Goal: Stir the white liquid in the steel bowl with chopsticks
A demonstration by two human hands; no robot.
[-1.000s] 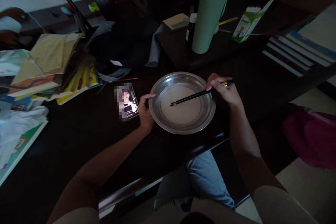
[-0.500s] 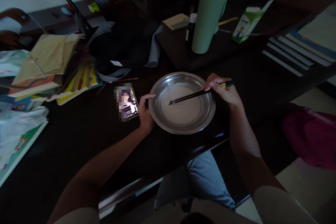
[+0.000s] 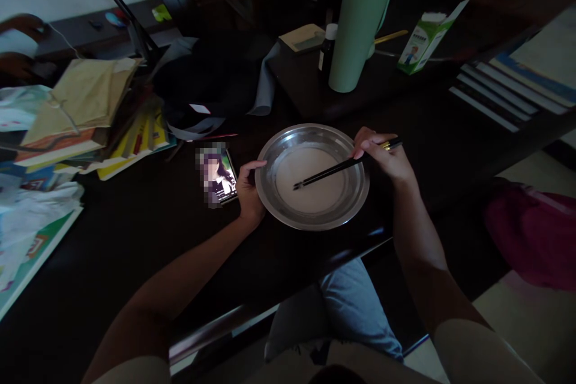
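Note:
A round metal bowl (image 3: 315, 221) with a wide rim stands on the dark desk. Pale, milky liquid (image 3: 310, 192) covers its bottom. My left hand (image 3: 250, 192) grips the bowl's left side, its thumb over the rim and the other fingers hidden below. In my right hand (image 3: 380, 153), closed at the bowl's right edge, is a pair of black chopsticks (image 3: 333, 170) with gold bands near the top. Their tips point down and left at the liquid; whether they touch it I cannot tell. Just left of my left hand lies a lit phone (image 3: 222, 177).
Beyond the bowl stand a tall green flask (image 3: 364, 24), a dark bottle (image 3: 327, 51) and a green-white carton (image 3: 423, 42). Books (image 3: 499, 93) are stacked at right; papers and books (image 3: 90, 102) crowd the left. A black bag (image 3: 216, 78) lies behind the phone.
The chopstick tips have moved slightly toward me and to the right within the bowl, and my right hand has shifted a little. My left hand and the bowl stay in place.

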